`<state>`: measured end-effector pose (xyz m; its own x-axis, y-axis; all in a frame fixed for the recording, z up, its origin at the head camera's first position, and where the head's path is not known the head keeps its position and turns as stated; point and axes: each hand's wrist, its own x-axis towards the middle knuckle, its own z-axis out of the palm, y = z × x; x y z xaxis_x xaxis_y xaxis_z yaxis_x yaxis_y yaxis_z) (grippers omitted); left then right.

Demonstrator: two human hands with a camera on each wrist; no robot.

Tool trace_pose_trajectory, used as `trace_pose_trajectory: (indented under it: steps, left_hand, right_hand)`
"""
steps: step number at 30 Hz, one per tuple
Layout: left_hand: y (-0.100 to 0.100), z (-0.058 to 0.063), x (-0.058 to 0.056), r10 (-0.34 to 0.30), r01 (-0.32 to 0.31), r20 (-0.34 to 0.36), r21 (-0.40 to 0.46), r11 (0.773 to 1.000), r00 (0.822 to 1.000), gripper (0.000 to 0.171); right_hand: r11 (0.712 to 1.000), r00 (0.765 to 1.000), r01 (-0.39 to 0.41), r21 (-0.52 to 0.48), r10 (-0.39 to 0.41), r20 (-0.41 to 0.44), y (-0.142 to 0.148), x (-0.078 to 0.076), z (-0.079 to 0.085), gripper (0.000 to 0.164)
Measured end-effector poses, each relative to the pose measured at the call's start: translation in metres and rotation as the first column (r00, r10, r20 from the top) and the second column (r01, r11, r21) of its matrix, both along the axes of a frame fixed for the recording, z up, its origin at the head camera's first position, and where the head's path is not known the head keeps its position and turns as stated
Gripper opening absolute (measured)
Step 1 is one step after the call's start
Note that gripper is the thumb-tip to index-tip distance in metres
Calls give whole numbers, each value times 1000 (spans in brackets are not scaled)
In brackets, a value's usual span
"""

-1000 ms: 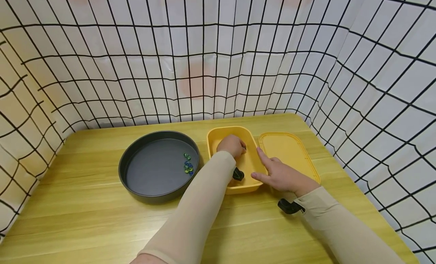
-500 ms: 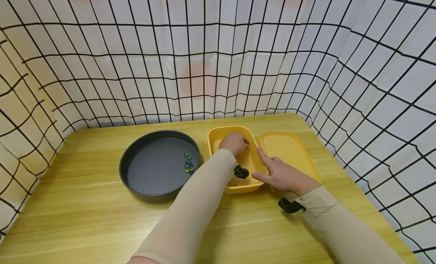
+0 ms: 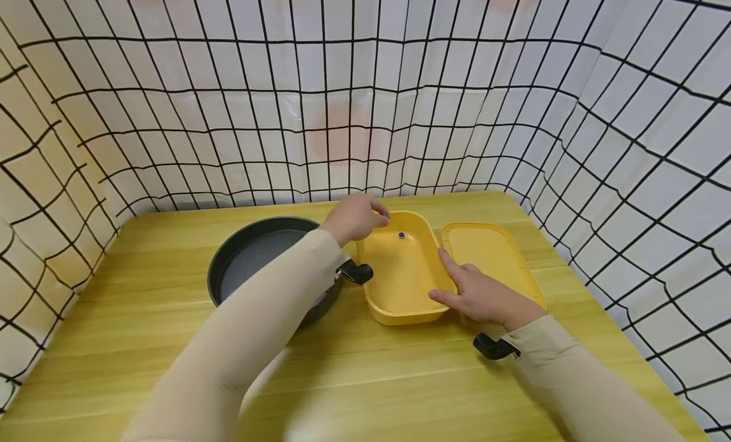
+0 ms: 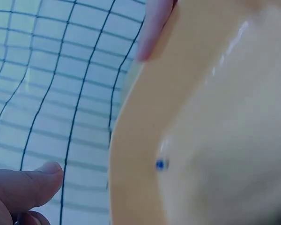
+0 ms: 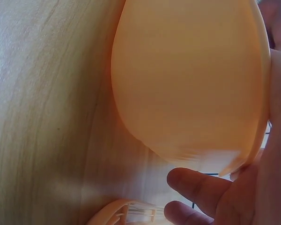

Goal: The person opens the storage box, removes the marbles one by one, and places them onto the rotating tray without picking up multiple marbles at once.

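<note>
My left hand (image 3: 355, 218) hovers at the far left corner of a yellow container (image 3: 407, 316), its fingers bent in and its thumb (image 4: 37, 183) near a fingertip. I cannot tell whether something small is pinched there. A single blue marble (image 3: 401, 235) lies on the container's floor near the far end. My right hand (image 3: 482, 295) rests on the container's right rim, index finger straight along it and thumb over the near part. In the right wrist view, other fingers (image 5: 199, 185) stretch out past the container. A dark grey round pan (image 3: 254, 255) sits at left, partly hidden behind my left sleeve.
A flat yellow lid (image 3: 493, 258) lies on the wooden table (image 3: 394, 378), right of the container. Black wire mesh (image 3: 365, 80) with white sheeting behind it rises along the back and both sides. Black camera mounts stick out below both wrists.
My left hand has lifted out of the container and moved left to its far corner, uncovering the blue marble. The sleeve now covers the marbles in the pan. The right hand stays at the rim.
</note>
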<state>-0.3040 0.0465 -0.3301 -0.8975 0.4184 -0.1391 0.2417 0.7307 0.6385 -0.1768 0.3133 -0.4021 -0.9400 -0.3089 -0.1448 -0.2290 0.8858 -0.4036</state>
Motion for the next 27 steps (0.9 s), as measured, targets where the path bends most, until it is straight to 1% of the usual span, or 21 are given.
trace_pose_trajectory:
  steps: [2,3,5,7,10,13,16,20,24,27]
  left_hand:
    - [-19,2,-1,12,-12,-2,-6,1000,1000,25]
    - [-29,1,-1,18,-18,4,-2,1000,1000,25]
    - [-49,-1,2,27,-27,-6,-5,1000,1000,25]
    - [-69,-8,2,32,-32,-6,-12,999,999,27]
    - [-96,-18,4,52,-51,18,-11,999,998,30]
    - [-118,-26,4,75,-74,53,-19,997,996,33]
    - [-133,-32,5,94,-92,70,-32,995,993,35]
    - [-144,-37,5,112,-110,76,-34,993,991,35]
    - [-150,-39,6,118,-116,70,-32,993,990,37]
    - [-149,-37,6,114,-114,66,-11,993,991,39]
  right_hand:
    - [1000,1000,-2,-3,2,-2,0,0,0,100]
    - [1000,1000,-1,-4,1,-3,0,1,1,101]
    - [1000,1000,-1,-6,1,-6,0,2,1,101]
    - [1000,1000,2,-5,-3,-4,0,3,1,101]
    - [1000,1000,5,-1,-5,-6,1,4,1,100]
    - [1000,1000,5,1,-5,-7,1,4,1,100]
    - [1000,1000,10,4,-10,-7,2,3,1,101]
    - [1000,1000,14,-1,-14,-4,1,2,0,102]
    - [1000,1000,13,-10,-13,3,0,2,1,102]
    - [1000,1000,12,-10,-12,7,-2,1,1,102]
